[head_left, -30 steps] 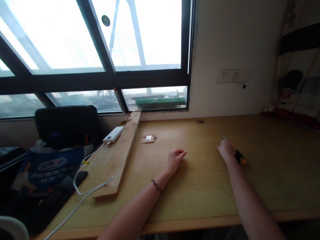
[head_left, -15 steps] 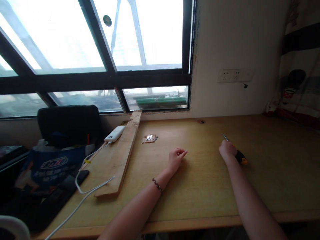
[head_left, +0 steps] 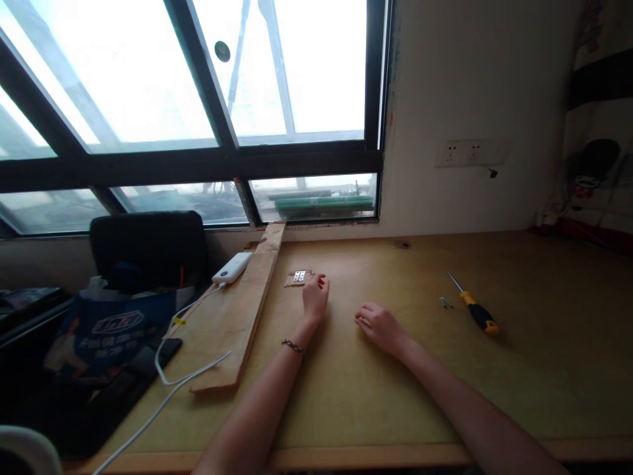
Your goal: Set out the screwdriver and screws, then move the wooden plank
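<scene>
blue bag (head_left: 123,343), blurry white lettering (head_left: 117,322), left of left hand (head_left: 316,297)

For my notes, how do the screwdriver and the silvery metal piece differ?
The screwdriver is long; the metal piece is short and flat. The screwdriver's handle is yellow and black; the metal piece is silvery with dark spots. The screwdriver lies on the tabletop, the metal piece on a wooden scrap. Both show metal.

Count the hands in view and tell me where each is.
2: the left hand beside the small metal plate, and the right hand over the table, between the left hand and the screwdriver. No other hand shows.
</scene>
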A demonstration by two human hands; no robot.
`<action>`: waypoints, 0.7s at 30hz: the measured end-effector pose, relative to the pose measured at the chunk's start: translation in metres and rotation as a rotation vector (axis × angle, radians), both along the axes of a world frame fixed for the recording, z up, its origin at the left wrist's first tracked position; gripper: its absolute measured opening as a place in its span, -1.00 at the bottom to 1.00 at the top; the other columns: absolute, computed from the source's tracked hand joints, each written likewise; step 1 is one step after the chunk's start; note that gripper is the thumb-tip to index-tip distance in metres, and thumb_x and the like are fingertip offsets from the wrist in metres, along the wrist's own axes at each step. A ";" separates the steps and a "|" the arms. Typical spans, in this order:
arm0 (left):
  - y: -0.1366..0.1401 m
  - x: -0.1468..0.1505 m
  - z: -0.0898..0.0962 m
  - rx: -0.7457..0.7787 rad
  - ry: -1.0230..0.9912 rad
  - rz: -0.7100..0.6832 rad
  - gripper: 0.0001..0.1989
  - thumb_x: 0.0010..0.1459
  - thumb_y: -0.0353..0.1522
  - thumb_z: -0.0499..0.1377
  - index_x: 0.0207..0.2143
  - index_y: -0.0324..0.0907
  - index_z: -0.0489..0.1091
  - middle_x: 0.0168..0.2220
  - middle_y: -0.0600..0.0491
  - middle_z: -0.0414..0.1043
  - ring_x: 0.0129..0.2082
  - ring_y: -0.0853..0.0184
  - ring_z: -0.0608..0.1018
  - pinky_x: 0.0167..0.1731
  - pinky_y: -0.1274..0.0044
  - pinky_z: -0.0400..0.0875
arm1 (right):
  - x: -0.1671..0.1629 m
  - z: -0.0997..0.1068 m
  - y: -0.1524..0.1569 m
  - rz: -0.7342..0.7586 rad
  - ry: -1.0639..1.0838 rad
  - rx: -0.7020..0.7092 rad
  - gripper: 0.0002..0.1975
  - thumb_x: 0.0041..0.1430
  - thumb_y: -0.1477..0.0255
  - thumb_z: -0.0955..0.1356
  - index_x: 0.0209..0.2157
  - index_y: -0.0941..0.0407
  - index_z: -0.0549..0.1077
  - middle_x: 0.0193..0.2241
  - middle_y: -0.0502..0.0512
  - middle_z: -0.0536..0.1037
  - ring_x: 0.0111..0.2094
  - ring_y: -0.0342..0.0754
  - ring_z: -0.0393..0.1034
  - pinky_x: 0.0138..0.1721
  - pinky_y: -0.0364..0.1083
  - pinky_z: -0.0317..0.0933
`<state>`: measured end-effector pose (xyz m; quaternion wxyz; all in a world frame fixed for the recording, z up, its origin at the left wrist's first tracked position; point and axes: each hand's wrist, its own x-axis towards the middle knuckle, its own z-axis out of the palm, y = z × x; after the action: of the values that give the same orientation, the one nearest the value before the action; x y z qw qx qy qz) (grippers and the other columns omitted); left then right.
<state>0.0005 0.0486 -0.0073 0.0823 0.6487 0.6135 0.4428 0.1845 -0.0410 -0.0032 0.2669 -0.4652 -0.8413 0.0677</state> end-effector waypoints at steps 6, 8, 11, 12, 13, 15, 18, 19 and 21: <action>0.031 -0.042 -0.005 -0.164 0.443 0.237 -0.70 0.14 -0.27 0.00 -0.16 -0.18 0.40 -0.17 -0.13 0.38 -0.21 0.19 0.43 -0.25 0.44 0.29 | -0.002 -0.004 -0.002 0.047 -0.002 -0.065 -0.81 0.18 0.45 0.22 -0.42 0.15 0.43 -0.39 0.08 0.45 -0.32 -0.13 0.32 -0.30 -0.19 0.14; 0.033 -0.043 -0.010 -0.231 0.496 0.234 -0.68 0.14 -0.24 -0.01 -0.13 -0.15 0.38 -0.20 -0.13 0.39 -0.24 0.18 0.44 -0.29 0.43 0.30 | 0.002 -0.002 0.000 0.026 0.002 -0.065 -0.81 0.18 0.45 0.22 -0.41 0.15 0.43 -0.39 0.08 0.45 -0.32 -0.13 0.32 -0.29 -0.19 0.13; 0.033 -0.041 -0.012 -0.209 0.541 0.210 -0.65 0.15 -0.25 -0.03 -0.03 -0.11 0.31 -0.19 -0.13 0.38 -0.22 0.18 0.43 -0.28 0.43 0.30 | 0.003 0.000 0.001 0.008 -0.004 -0.062 -0.81 0.18 0.45 0.22 -0.41 0.16 0.44 -0.39 0.09 0.45 -0.31 -0.12 0.32 -0.28 -0.19 0.13; 0.033 -0.040 -0.012 -0.197 0.552 0.200 -0.64 0.16 -0.25 -0.04 -0.02 -0.11 0.29 -0.18 -0.13 0.37 -0.22 0.18 0.43 -0.28 0.43 0.29 | 0.003 0.000 0.001 0.006 -0.010 -0.062 -0.80 0.18 0.45 0.22 -0.41 0.16 0.44 -0.39 0.09 0.45 -0.31 -0.12 0.32 -0.28 -0.19 0.13; 0.032 -0.039 -0.012 -0.189 0.562 0.187 -0.64 0.16 -0.26 -0.05 -0.01 -0.12 0.29 -0.18 -0.14 0.37 -0.21 0.18 0.42 -0.28 0.43 0.29 | 0.003 0.000 0.001 0.006 -0.017 -0.063 -0.81 0.18 0.45 0.22 -0.41 0.16 0.44 -0.39 0.09 0.45 -0.31 -0.12 0.32 -0.28 -0.19 0.13; 0.031 -0.038 -0.011 -0.201 0.578 0.164 -0.65 0.18 -0.26 -0.07 -0.04 -0.13 0.30 -0.19 -0.13 0.37 -0.23 0.19 0.43 -0.30 0.43 0.30 | 0.001 0.000 0.001 0.014 -0.028 -0.067 -0.81 0.18 0.45 0.22 -0.42 0.15 0.43 -0.39 0.09 0.45 -0.31 -0.12 0.32 -0.29 -0.19 0.13; 0.031 -0.037 -0.010 -0.242 0.589 0.143 -0.66 0.20 -0.25 -0.11 -0.12 -0.16 0.36 -0.20 -0.13 0.37 -0.26 0.20 0.44 -0.33 0.45 0.31 | 0.001 -0.001 0.001 0.024 -0.032 -0.072 -0.81 0.18 0.45 0.22 -0.41 0.15 0.44 -0.39 0.08 0.45 -0.31 -0.13 0.33 -0.28 -0.19 0.13; 0.030 -0.037 -0.009 -0.247 0.586 0.135 -0.65 0.20 -0.25 -0.12 -0.14 -0.15 0.37 -0.20 -0.13 0.37 -0.26 0.21 0.44 -0.33 0.46 0.31 | 0.001 -0.001 0.001 0.023 -0.033 -0.074 -0.81 0.18 0.45 0.22 -0.41 0.15 0.44 -0.39 0.09 0.45 -0.31 -0.13 0.33 -0.28 -0.19 0.13; 0.030 -0.037 -0.009 -0.227 0.570 0.126 -0.66 0.20 -0.24 -0.10 -0.14 -0.14 0.37 -0.19 -0.12 0.36 -0.23 0.22 0.43 -0.30 0.47 0.30 | 0.001 -0.001 0.001 0.016 -0.034 -0.076 -0.81 0.18 0.44 0.22 -0.41 0.15 0.44 -0.39 0.09 0.45 -0.31 -0.13 0.33 -0.28 -0.19 0.13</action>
<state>-0.0365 0.0784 -0.0166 -0.0489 0.6941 0.6963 0.1760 0.1858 -0.0401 -0.0043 0.2341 -0.4695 -0.8462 0.0938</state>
